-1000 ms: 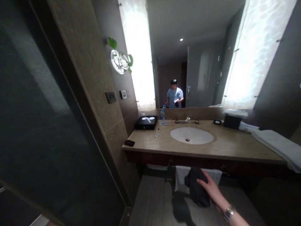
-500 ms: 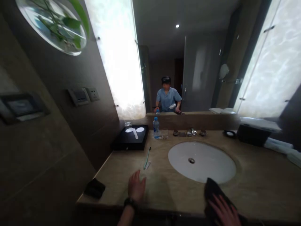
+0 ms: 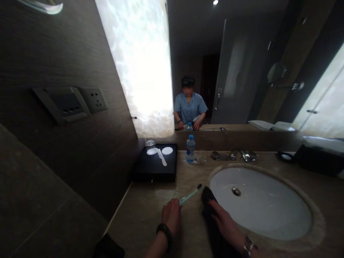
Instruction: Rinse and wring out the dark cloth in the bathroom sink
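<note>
Toothbrush, slim and pale green with a dark head (image 3: 190,195), lies angled on the beige stone counter (image 3: 150,208), its handle end pinched in the left hand (image 3: 171,215). Just beside it, the right hand (image 3: 227,225) presses 1 dark cloth (image 3: 212,218) flat at the rim of the white oval sink (image 3: 268,211).

Sink (image 3: 268,215) is set in the bench (image 3: 145,211), right side. Tray (image 3: 157,166) sits back-left vs the wall, water bottle (image 3: 190,148) just right of it, taps (image 3: 236,155) behind the sink. Toothbrush (image 3: 190,195) lies btwn tray and sink, cloth (image 3: 212,218) right next to it at the sink's rim.
</note>
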`<state>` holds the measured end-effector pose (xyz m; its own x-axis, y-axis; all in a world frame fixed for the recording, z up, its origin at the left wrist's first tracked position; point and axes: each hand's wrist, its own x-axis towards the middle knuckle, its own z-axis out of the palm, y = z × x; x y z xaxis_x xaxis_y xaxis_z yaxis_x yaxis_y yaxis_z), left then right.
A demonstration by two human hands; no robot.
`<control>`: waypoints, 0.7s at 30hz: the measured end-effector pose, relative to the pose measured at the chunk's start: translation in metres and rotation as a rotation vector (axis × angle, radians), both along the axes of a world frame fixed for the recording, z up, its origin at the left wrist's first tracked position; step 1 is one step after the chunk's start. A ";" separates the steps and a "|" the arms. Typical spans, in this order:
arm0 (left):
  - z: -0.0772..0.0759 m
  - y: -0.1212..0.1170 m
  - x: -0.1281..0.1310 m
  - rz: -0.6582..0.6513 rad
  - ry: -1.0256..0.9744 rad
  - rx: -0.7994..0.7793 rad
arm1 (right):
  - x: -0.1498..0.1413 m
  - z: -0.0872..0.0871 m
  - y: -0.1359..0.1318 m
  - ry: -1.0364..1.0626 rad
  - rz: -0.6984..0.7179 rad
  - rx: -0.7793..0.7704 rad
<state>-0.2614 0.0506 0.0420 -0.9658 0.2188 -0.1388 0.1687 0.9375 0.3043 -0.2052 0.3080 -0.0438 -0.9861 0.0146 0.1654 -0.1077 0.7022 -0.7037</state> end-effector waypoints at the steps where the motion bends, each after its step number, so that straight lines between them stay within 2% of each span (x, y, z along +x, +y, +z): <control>1: 0.010 -0.016 -0.006 0.020 -0.014 0.061 | -0.026 0.015 -0.013 -0.012 -0.038 0.017; 3: 0.035 -0.052 -0.027 0.082 -0.028 0.150 | -0.074 0.041 -0.045 -0.072 -0.091 0.149; 4: 0.048 -0.069 -0.040 0.113 -0.012 0.129 | -0.091 0.049 -0.065 -0.105 -0.103 0.226; 6: 0.074 -0.096 -0.073 0.119 0.046 0.053 | -0.105 0.055 -0.107 -0.144 -0.065 0.328; 9: 0.096 -0.110 -0.128 0.044 0.155 -0.050 | -0.079 0.043 -0.170 -0.144 0.171 0.277; 12: 0.092 -0.096 -0.169 -0.048 0.203 -0.108 | -0.042 0.026 -0.204 -0.228 0.368 0.169; 14: 0.083 -0.084 -0.185 -0.086 0.194 -0.123 | -0.031 0.023 -0.201 -0.259 0.383 0.139; 15: 0.079 -0.079 -0.189 -0.095 0.191 -0.125 | -0.030 0.025 -0.190 -0.249 0.338 0.144; 18: 0.069 -0.074 -0.194 -0.098 0.200 -0.111 | -0.039 0.038 -0.137 -0.208 0.059 0.235; 21: 0.066 -0.080 -0.193 -0.094 0.192 -0.061 | -0.054 0.046 -0.085 -0.252 -0.241 0.362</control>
